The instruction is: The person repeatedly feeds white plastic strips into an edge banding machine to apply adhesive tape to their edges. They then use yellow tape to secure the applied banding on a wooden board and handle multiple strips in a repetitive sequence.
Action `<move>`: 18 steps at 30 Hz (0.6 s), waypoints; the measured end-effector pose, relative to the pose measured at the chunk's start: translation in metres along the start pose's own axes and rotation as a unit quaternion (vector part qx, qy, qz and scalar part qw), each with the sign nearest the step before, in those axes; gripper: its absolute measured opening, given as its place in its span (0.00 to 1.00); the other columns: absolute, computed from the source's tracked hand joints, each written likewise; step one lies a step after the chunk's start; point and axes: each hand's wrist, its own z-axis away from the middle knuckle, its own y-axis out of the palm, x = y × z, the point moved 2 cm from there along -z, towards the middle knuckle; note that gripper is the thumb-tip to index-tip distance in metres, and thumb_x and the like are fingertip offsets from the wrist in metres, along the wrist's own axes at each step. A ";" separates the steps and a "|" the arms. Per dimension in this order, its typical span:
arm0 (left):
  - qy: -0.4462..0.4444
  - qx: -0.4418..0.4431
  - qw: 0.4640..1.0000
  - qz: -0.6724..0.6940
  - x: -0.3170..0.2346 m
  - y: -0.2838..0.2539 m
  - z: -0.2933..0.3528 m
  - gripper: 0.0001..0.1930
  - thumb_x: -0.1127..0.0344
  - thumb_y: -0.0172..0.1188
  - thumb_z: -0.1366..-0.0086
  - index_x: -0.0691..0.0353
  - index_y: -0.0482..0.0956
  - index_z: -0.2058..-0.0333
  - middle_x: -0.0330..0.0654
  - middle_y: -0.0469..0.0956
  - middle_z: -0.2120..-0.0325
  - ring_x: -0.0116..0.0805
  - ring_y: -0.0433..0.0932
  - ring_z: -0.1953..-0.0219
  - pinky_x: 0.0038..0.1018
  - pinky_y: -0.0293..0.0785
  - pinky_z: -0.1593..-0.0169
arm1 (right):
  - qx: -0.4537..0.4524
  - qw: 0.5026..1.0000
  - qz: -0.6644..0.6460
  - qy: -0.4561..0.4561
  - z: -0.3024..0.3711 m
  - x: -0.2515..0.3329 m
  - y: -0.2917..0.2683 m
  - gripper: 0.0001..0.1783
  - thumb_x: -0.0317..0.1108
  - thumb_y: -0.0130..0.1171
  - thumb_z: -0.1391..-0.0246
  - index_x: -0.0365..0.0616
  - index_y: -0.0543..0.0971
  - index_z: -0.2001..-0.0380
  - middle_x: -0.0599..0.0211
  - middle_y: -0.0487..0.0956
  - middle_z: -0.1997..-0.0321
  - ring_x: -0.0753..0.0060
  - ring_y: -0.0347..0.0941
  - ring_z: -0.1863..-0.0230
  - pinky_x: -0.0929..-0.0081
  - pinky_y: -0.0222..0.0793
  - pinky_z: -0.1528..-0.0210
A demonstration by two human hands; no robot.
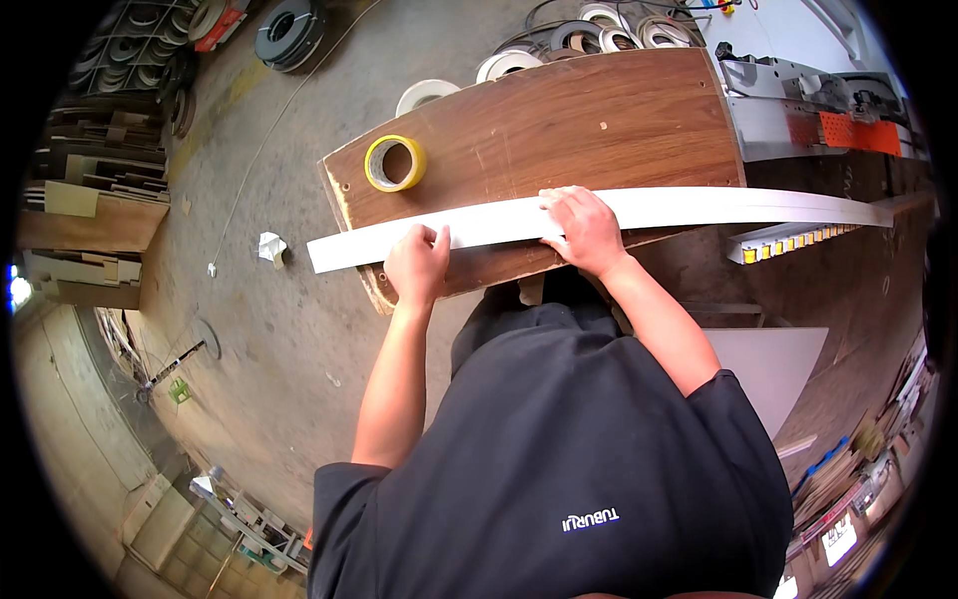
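A long, narrow white board (489, 220) lies across a brown wood-grain tabletop (519, 120) and extends past it on both sides. My left hand (417, 264) is curled at the board's near edge towards its left end, its thumb resting on the white face. Farther right, my right hand (584, 228) grips the same board across its width, with the fingers over the top and the thumb at the near edge. Beyond the board, on the tabletop's left part, sits a roll of yellow tape (416, 165).
Rolls of edge banding (509, 66) line the far side of the tabletop. A metal machine (773, 110) with an orange part stands at the right, near a row of yellow rollers (793, 243). Crumpled paper (271, 249) lies on the floor; stacked panels (110, 220) stand at left.
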 end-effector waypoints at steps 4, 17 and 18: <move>0.320 -0.128 0.937 0.056 -0.032 0.008 0.029 0.17 0.62 0.74 0.34 0.60 0.84 0.50 0.45 0.87 0.58 0.48 0.87 0.58 0.43 0.85 0.54 | -0.004 1.000 -0.008 0.002 0.001 0.000 0.001 0.36 0.36 0.83 0.60 0.47 0.81 0.45 0.64 0.87 0.45 0.56 0.81 0.39 0.57 0.78 0.35; 0.290 0.097 0.946 -0.106 0.007 0.021 0.052 0.40 0.49 0.66 0.26 0.64 0.67 0.23 0.50 0.63 0.19 0.47 0.57 0.16 0.50 0.52 0.16 | -0.001 1.000 -0.008 0.025 0.002 0.004 -0.001 0.36 0.35 0.83 0.59 0.47 0.82 0.43 0.63 0.86 0.42 0.56 0.81 0.37 0.56 0.75 0.30; 0.279 0.098 0.947 -0.127 0.022 0.015 0.054 0.39 0.49 0.66 0.25 0.63 0.67 0.23 0.49 0.63 0.19 0.47 0.57 0.16 0.51 0.51 0.16 | -0.002 1.000 -0.007 0.020 0.003 0.004 0.000 0.37 0.35 0.84 0.59 0.48 0.82 0.43 0.64 0.86 0.41 0.56 0.80 0.37 0.56 0.75 0.30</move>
